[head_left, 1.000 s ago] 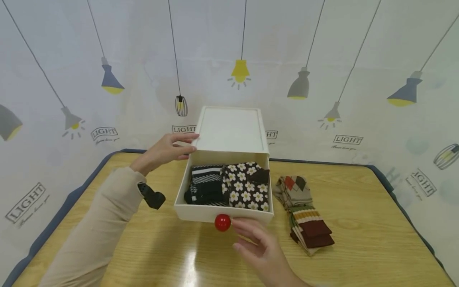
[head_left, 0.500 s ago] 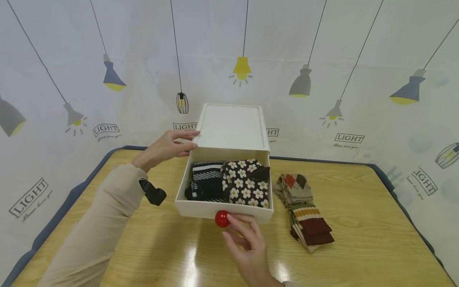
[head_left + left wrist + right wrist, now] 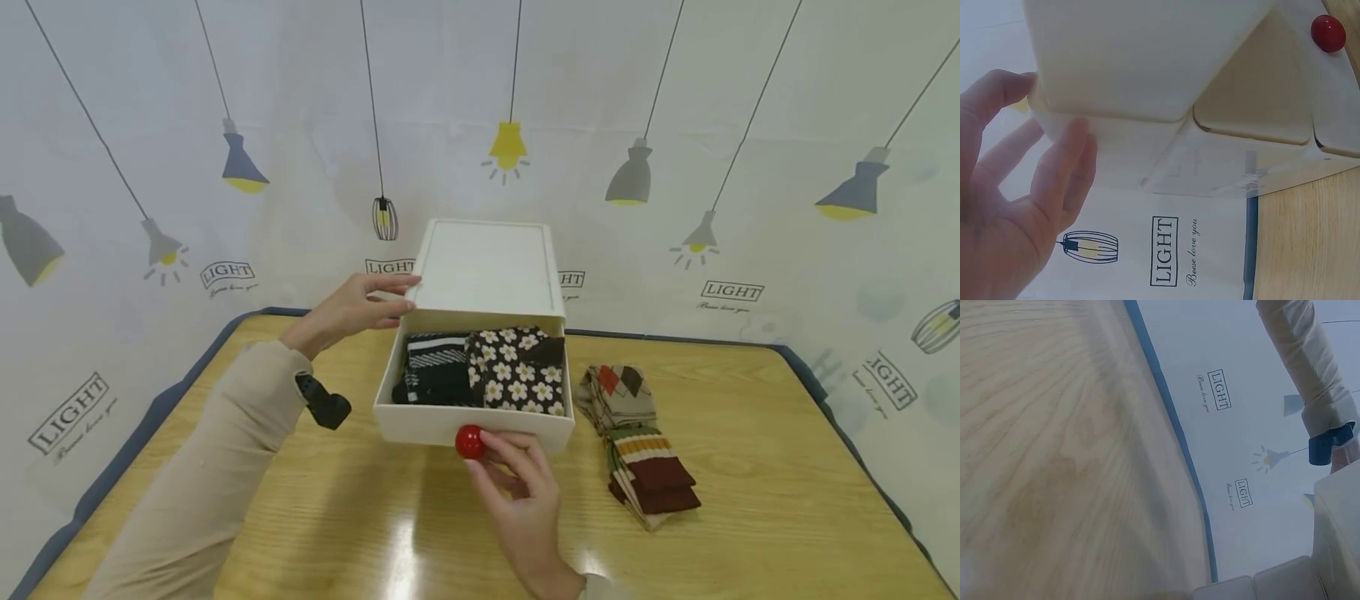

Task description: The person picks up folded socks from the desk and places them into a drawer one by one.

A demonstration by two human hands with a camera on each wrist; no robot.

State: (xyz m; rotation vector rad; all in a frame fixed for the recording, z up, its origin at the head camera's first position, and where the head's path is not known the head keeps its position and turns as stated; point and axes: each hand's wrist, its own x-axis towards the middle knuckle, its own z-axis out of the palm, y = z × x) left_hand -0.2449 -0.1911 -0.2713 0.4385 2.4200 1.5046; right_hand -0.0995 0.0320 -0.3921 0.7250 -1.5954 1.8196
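Note:
A white drawer box (image 3: 487, 265) stands on the table with its drawer (image 3: 420, 423) pulled well out. Inside the drawer lie a folded black-and-white patterned sock (image 3: 438, 379) and a dark sock with daisies (image 3: 517, 375), side by side. My left hand (image 3: 348, 307) rests on the box casing's left side and top edge; in the left wrist view its bent fingers (image 3: 1063, 165) touch the casing's corner. A round red knob (image 3: 470, 442) sticks out from the drawer front, and my right hand (image 3: 521, 500) pinches it. The right wrist view does not show that hand's fingers.
Right of the drawer, a folded beige argyle sock (image 3: 618, 396) and a striped sock with maroon ends (image 3: 652, 475) lie on the wooden table (image 3: 765, 483). A cloth printed with lamps (image 3: 675, 75) hangs behind. My left wrist carries a black device (image 3: 324, 404).
My right fingers have closed round the red knob from beside it. The drawer has slid a little inward, away from me. My left hand stays on the casing.

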